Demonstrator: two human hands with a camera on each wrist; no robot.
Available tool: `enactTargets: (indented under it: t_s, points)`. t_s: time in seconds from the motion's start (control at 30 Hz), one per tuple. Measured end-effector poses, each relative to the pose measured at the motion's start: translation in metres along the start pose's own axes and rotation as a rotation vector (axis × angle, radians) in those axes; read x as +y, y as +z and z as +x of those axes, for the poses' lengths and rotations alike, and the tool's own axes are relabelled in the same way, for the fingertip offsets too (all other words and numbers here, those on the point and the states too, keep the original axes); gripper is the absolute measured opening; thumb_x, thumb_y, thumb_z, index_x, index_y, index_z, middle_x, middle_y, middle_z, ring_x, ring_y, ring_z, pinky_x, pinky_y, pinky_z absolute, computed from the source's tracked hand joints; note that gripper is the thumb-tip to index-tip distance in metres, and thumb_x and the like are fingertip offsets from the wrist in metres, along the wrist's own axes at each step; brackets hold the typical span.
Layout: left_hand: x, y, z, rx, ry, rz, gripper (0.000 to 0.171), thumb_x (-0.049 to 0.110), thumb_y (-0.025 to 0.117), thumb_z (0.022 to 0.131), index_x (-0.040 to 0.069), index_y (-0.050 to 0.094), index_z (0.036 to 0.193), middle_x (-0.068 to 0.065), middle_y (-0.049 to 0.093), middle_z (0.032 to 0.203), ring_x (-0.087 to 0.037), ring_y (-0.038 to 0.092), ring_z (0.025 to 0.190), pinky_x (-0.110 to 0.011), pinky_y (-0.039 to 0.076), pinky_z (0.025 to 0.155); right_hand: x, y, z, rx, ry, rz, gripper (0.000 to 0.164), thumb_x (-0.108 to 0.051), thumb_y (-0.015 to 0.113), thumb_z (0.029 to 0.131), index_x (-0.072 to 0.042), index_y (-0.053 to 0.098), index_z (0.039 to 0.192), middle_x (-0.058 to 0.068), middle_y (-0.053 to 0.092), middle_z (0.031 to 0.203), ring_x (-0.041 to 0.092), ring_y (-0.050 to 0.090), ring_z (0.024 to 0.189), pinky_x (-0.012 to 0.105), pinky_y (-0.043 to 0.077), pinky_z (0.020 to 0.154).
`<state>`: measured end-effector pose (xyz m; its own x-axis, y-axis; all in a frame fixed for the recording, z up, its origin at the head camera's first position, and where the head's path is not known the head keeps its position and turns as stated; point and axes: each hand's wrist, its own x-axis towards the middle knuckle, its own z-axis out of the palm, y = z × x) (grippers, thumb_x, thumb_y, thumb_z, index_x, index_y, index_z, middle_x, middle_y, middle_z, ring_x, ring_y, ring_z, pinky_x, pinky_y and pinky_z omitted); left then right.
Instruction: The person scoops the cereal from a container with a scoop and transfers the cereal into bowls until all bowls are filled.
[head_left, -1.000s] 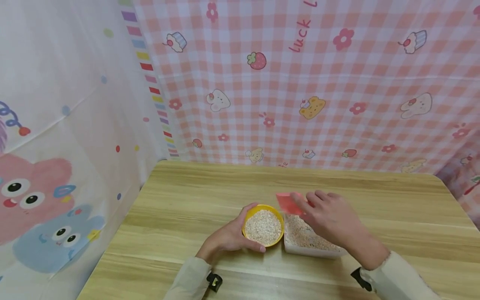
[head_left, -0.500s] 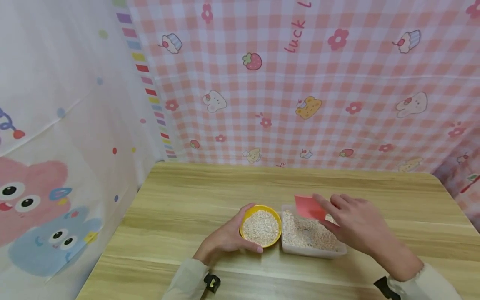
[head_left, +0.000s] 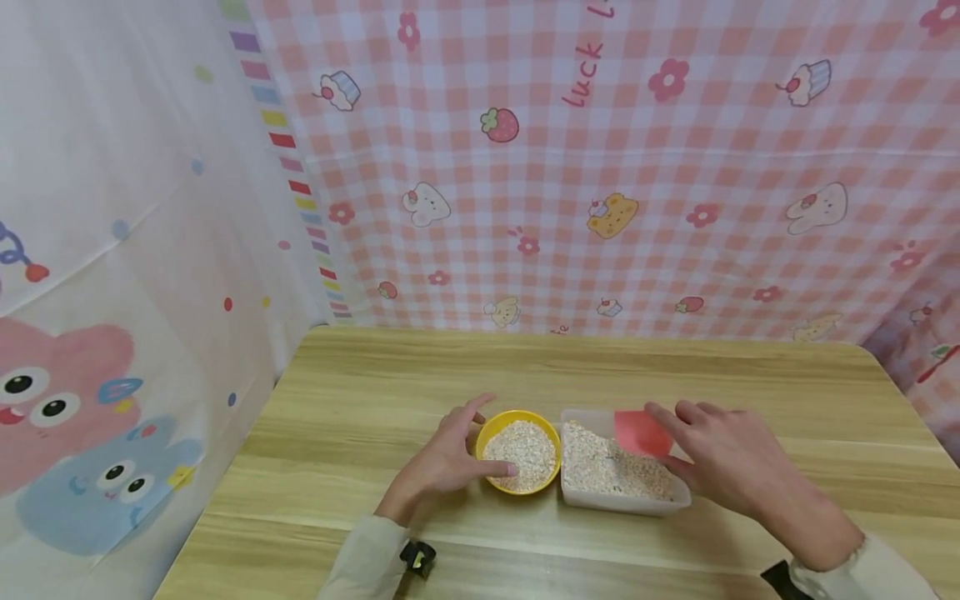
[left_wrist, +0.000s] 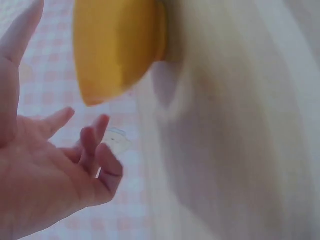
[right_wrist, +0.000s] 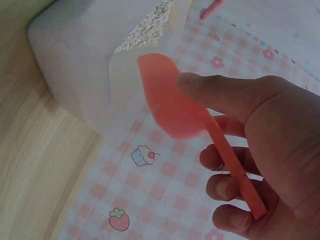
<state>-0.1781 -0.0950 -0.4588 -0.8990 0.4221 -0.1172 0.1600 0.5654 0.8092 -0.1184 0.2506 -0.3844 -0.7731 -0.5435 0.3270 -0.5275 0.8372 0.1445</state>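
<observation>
A yellow bowl (head_left: 522, 452) full of pale oat-like flakes stands on the table. My left hand (head_left: 452, 454) is beside it with fingers spread, the thumb over the rim in the head view. In the left wrist view, that hand's fingers (left_wrist: 102, 160) are apart from the bowl's side (left_wrist: 117, 50). Close to the bowl's right sits a translucent box (head_left: 626, 503) with more flakes, heaped towards its front and left. My right hand (head_left: 727, 458) pinches a red plastic scoop (right_wrist: 172, 97), its handle running across the curled fingers. The scoop's blade (head_left: 642, 433) is over the box's back right part.
The wood-grain table (head_left: 360, 400) extends to both sides of the containers. A pink checked cloth (head_left: 465, 250) hangs along its back edge, and a white cartoon-print cloth (head_left: 187, 275) hangs at the left.
The right hand has carried the scoop from near the bowl rightward, then down over the box. The left hand has loosened from the bowl, its fingers lifting off the rim.
</observation>
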Motion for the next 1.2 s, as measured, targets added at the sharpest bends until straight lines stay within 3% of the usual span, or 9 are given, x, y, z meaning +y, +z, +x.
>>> enactTargets:
  t_s: [0.17, 0.33, 0.47, 0.67, 0.83, 0.97, 1.2]
  points:
    - [0.013, 0.001, -0.002, 0.093, 0.050, 0.025, 0.093, 0.049, 0.084, 0.075, 0.025, 0.037, 0.152, -0.013, 0.048, 0.138, -0.031, 0.040, 0.128, -0.056, 0.040, 0.102, -0.001, 0.000, -0.001, -0.066, 0.045, 0.001, 0.055, -0.029, 0.089, 0.067, -0.011, 0.069, 0.115, -0.005, 0.051, 0.069, 0.008, 0.042, 0.052, 0.026, 0.031, 0.041]
    - [0.028, 0.007, -0.002, 0.103, 0.086, 0.019, 0.086, 0.049, 0.082, 0.078, 0.020, 0.042, 0.149, -0.010, 0.052, 0.129, -0.030, 0.042, 0.123, -0.051, 0.041, 0.099, -0.001, 0.000, -0.002, -0.095, 0.061, -0.008, 0.053, -0.029, 0.088, 0.067, -0.011, 0.069, 0.113, -0.005, 0.049, 0.067, 0.007, 0.038, 0.050, 0.027, 0.029, 0.040]
    - [0.037, 0.012, 0.000, 0.076, 0.108, 0.029, 0.083, 0.047, 0.081, 0.079, 0.018, 0.044, 0.148, -0.009, 0.055, 0.123, -0.028, 0.045, 0.124, -0.051, 0.041, 0.103, -0.001, 0.000, -0.002, -0.129, 0.072, -0.010, 0.052, -0.028, 0.089, 0.067, -0.012, 0.070, 0.112, -0.006, 0.047, 0.067, 0.008, 0.040, 0.051, 0.028, 0.030, 0.040]
    - [0.050, 0.024, 0.006, 0.019, 0.135, 0.078, 0.085, 0.045, 0.082, 0.080, 0.012, 0.044, 0.148, -0.005, 0.059, 0.114, -0.023, 0.044, 0.127, -0.046, 0.038, 0.108, -0.007, 0.001, 0.001, -0.225, 0.099, -0.018, 0.053, -0.028, 0.089, 0.066, -0.013, 0.070, 0.114, -0.003, 0.054, 0.074, 0.017, 0.055, 0.060, 0.033, 0.037, 0.042]
    - [0.060, 0.035, 0.009, -0.006, 0.148, 0.151, 0.082, 0.041, 0.081, 0.081, 0.007, 0.046, 0.146, 0.000, 0.060, 0.101, -0.017, 0.051, 0.113, -0.039, 0.040, 0.107, -0.012, 0.004, 0.006, -0.300, 0.105, -0.038, 0.051, -0.029, 0.088, 0.068, -0.015, 0.068, 0.113, 0.001, 0.059, 0.079, 0.024, 0.061, 0.067, 0.040, 0.044, 0.045]
    - [0.068, 0.042, 0.011, -0.036, 0.166, 0.209, 0.087, 0.040, 0.083, 0.079, 0.002, 0.043, 0.147, 0.001, 0.058, 0.092, -0.010, 0.050, 0.091, -0.030, 0.042, 0.098, -0.015, 0.005, 0.008, -0.378, 0.132, 0.011, 0.048, -0.031, 0.087, 0.070, -0.016, 0.069, 0.112, 0.002, 0.062, 0.081, 0.026, 0.062, 0.067, 0.042, 0.046, 0.048]
    - [0.074, 0.047, 0.014, -0.097, 0.155, 0.241, 0.101, 0.038, 0.088, 0.074, 0.001, 0.034, 0.152, 0.001, 0.056, 0.088, -0.005, 0.044, 0.076, -0.021, 0.042, 0.079, -0.009, 0.009, 0.009, -0.466, 0.164, 0.133, 0.046, -0.031, 0.085, 0.071, -0.018, 0.070, 0.112, 0.002, 0.066, 0.086, 0.023, 0.063, 0.072, 0.042, 0.047, 0.051]
